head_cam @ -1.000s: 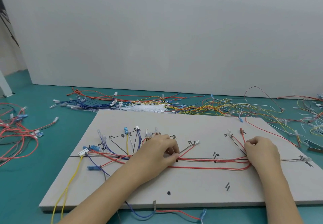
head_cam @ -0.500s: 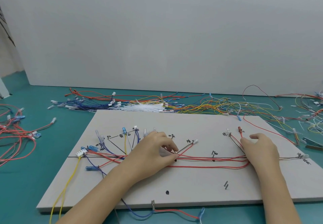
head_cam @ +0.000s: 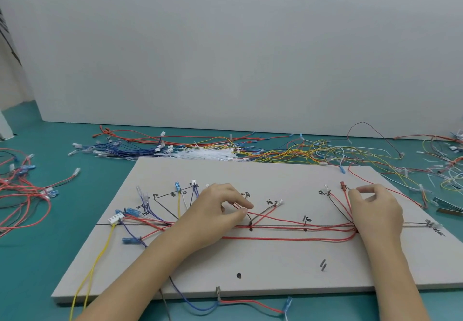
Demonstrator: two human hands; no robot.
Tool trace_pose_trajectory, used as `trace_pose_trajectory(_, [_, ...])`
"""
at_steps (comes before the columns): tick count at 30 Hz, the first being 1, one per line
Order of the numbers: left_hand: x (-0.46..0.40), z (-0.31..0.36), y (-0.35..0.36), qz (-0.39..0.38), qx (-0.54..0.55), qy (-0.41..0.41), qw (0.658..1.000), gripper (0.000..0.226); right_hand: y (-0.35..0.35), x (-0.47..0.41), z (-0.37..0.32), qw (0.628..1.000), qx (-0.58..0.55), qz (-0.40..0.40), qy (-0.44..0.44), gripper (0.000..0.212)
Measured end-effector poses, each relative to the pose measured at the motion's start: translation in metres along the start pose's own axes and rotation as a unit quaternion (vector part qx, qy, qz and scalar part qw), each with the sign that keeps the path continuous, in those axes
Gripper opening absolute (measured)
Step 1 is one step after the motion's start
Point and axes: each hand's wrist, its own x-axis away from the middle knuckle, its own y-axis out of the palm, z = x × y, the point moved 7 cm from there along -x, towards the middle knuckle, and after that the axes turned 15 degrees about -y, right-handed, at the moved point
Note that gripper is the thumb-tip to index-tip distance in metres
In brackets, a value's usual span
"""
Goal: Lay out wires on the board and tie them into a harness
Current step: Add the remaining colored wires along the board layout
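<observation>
Both hands (head_cam: 213, 216) (head_cam: 375, 210) pinching red wires (head_cam: 288, 239) on the pale rectangular board (head_cam: 275, 265), near strip bare, handwritten marks illegible.

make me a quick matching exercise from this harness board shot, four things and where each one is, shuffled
Things:
1. white multi-pin connector
2. bundle of white cable ties
3. red terminal
4. left hand

Places:
A. on the green table just behind the board's far edge
B. at the left end of the black line drawn on the board, with yellow wires leading off it
C. near the middle of the board, fingertips pinching a red wire
D. on the right part of the board, just left of the right hand

Pairs: 1-B, 2-A, 3-D, 4-C
</observation>
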Motion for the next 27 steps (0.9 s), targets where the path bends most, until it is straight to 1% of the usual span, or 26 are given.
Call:
trace_pose_trajectory(4, [0.001, -0.001, 0.006, -0.009, -0.067, 0.016, 0.998, 0.013, -0.003, 0.001, -0.008, 0.998, -0.039, 0.041, -0.028, 0.006])
trace_pose_trajectory(7, [0.001, -0.001, 0.006, -0.006, -0.081, 0.026, 0.996, 0.01, 0.002, 0.003, -0.019, 0.996, -0.064, 0.039, -0.057, 0.005])
trace_pose_trajectory(10, [0.0, -0.001, 0.008, -0.008, -0.084, 0.025, 0.996, 0.008, 0.01, 0.007, -0.031, 0.991, -0.102, 0.017, -0.079, 0.012])
trace_pose_trajectory(12, [0.0, -0.001, 0.01, -0.014, -0.081, 0.027, 0.996, 0.006, 0.019, 0.011, -0.042, 0.986, -0.13, -0.023, -0.099, 0.015])
trace_pose_trajectory(15, [0.001, 0.0, 0.01, -0.023, -0.054, 0.027, 0.998, 0.006, 0.036, 0.022, -0.065, 0.967, -0.184, -0.116, -0.131, 0.018])
trace_pose_trajectory(18, [0.003, 0.001, 0.01, -0.019, -0.068, 0.036, 0.997, 0.01, 0.049, 0.04, -0.09, 0.935, -0.222, -0.22, -0.167, 0.017])
trace_pose_trajectory(22, [0.002, 0.002, 0.013, -0.005, -0.115, 0.045, 0.992, 0.011, 0.067, 0.068, -0.113, 0.886, -0.238, -0.348, -0.193, 0.009])
trace_pose_trajectory(24, [0.002, 0.002, 0.014, 0.0, -0.129, 0.048, 0.991, 0.013, 0.074, 0.078, -0.118, 0.87, -0.223, -0.389, -0.203, 0.005])
trace_pose_trajectory(27, [0.003, 0.003, 0.014, 0.003, -0.135, 0.052, 0.99, 0.01, 0.078, 0.082, -0.119, 0.867, -0.199, -0.404, -0.213, 0.005])
